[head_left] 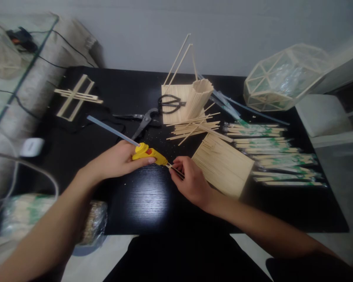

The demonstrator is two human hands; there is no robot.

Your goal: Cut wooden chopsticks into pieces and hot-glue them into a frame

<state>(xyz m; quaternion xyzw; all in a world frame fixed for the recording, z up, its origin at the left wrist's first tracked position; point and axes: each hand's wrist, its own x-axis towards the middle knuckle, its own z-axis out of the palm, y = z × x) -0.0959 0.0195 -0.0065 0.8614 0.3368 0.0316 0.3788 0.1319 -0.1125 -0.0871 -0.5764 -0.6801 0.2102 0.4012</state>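
Observation:
My left hand [119, 159] is wrapped round a yellow hot glue gun [147, 154], and a long translucent glue stick [110, 131] pokes out of its back end. The gun's nozzle points right, toward the fingertips of my right hand [191, 180]. Those fingers pinch a thin wooden stick [178, 171], whose end is close to the nozzle; I cannot tell if they touch. Just right of my right hand lies a flat panel of sticks [223, 164]. Loose sticks [194, 129] are strewn behind it.
Behind my hands are pliers [145, 121], black scissors [172, 103] on a square stick panel [169, 117] and an upright stick bundle [198, 98]. Wrapped chopsticks [270, 152] lie right, below a faceted frame [285, 78]. A crossed stick frame [76, 98] lies far left.

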